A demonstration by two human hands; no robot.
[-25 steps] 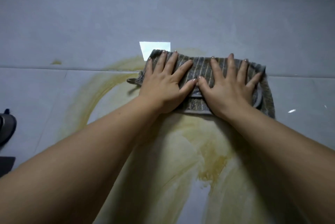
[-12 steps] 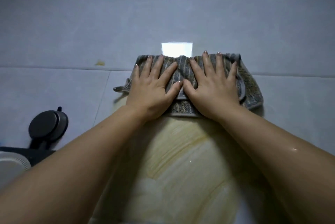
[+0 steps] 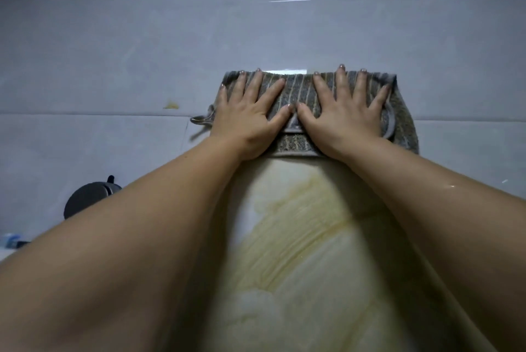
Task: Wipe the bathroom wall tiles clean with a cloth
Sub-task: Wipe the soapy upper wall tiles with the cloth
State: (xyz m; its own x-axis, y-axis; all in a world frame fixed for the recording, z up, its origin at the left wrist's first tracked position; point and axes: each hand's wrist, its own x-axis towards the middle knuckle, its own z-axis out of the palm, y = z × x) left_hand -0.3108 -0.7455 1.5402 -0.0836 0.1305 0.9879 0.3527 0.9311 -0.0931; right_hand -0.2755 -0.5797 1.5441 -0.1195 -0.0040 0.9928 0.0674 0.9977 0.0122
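A folded, grey striped cloth (image 3: 300,89) is held flat against the wall tiles (image 3: 113,38), lying across the horizontal grout line (image 3: 85,114). It is pressed there by both hands. The left hand (image 3: 244,121) and the right hand (image 3: 344,121) are laid side by side on it, palms down and fingers straight and spread. Nothing is gripped, and the thumbs nearly meet at the middle of the cloth.

The task is judged to be under way but far from finished. Below the cloth, between the forearms, a broad yellow smear (image 3: 299,237) is spread over the tile in streaks. It is thinned to a pale film in places and is denser along one curved band. The stain looks dragged about rather than lifted off, so further passes over this patch are likely to be needed, perhaps with a cleaner face of the cloth. A small yellow spot (image 3: 170,105) is seen just above the grout line, well to the left of the cloth, and has not been dealt with.

The tiles above the cloth appear grey and free of marks. A dark round object (image 3: 88,200) is partly hidden behind the left forearm; what it is cannot be told.
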